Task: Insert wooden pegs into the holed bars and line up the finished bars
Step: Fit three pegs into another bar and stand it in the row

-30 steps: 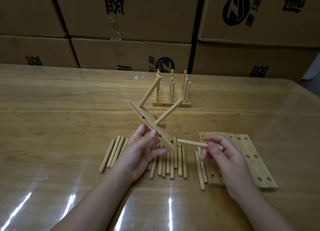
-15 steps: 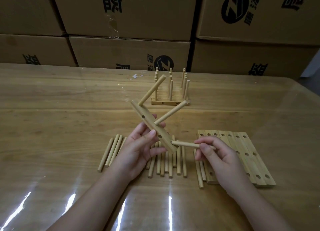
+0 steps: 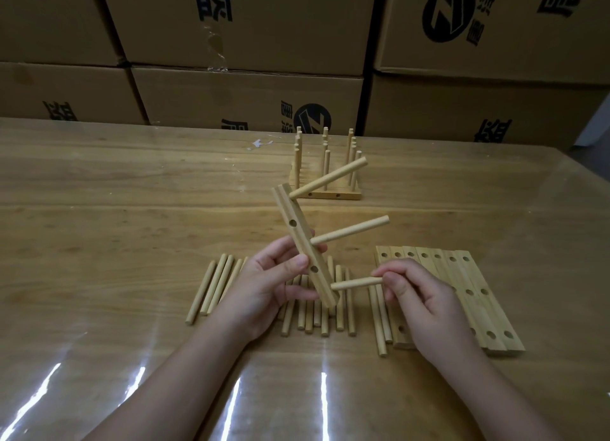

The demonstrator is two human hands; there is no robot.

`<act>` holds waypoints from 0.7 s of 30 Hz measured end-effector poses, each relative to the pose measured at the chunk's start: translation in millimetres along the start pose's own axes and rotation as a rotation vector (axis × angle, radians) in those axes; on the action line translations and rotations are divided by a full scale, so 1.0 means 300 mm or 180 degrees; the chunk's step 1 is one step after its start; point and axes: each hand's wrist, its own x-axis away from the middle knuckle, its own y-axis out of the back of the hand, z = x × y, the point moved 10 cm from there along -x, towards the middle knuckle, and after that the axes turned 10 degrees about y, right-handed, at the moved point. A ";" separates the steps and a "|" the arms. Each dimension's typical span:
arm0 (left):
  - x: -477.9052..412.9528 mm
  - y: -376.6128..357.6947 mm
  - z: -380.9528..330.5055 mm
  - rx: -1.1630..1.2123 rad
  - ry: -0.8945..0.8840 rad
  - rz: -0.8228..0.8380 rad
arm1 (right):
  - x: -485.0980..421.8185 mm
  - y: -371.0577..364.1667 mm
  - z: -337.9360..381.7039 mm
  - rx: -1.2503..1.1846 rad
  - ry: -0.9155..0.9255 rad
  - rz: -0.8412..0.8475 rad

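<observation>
My left hand (image 3: 267, 285) grips a holed wooden bar (image 3: 302, 239), held nearly upright above the table. Two pegs stick out of the bar to the right, an upper peg (image 3: 330, 178) and a middle peg (image 3: 350, 231). My right hand (image 3: 419, 295) pinches a third peg (image 3: 355, 283), whose left tip sits at the bar's lowest hole. Loose pegs (image 3: 313, 318) lie on the table under my hands. A row of empty holed bars (image 3: 475, 295) lies flat at the right, partly under my right hand. Finished bars (image 3: 325, 176) with upright pegs stand farther back.
A few more loose pegs (image 3: 213, 285) lie left of my left hand. The wooden table (image 3: 132, 242) has a glossy clear cover. Stacked cardboard boxes (image 3: 251, 100) stand along the far edge of the table.
The bar has tipped more upright in my left hand. My right hand has brought the third peg's tip up to the bar's lowest hole.
</observation>
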 end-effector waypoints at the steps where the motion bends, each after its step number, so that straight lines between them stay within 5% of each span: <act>1: 0.002 -0.003 0.000 -0.0008 0.0015 -0.0005 | -0.001 0.003 0.007 0.0071 0.0063 -0.0016; 21: 0.002 -0.015 0.007 -0.0179 0.0034 -0.0044 | -0.002 -0.009 0.044 0.0434 0.0300 0.0102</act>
